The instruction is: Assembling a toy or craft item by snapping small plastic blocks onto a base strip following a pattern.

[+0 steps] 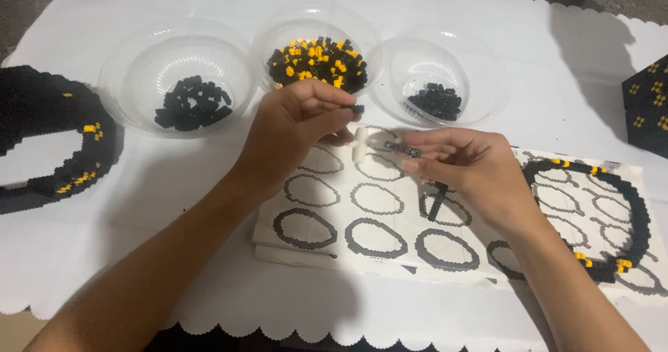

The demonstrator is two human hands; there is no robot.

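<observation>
Brick strip (402, 148), short and black, sits pinched in right hand (466, 168) fingers over the instruction sheet (362, 220) mid-worktop. Left hand (296, 129) fingers close on a white tool (360, 145) and a small black brick (357, 108), near three bowls (177, 77) along the far edge for easy reach.

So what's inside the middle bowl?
The middle bowl holds a heap of tiny black and yellow blocks. The left hand covers the bowl's near rim, so anything at that edge is hidden.
</observation>
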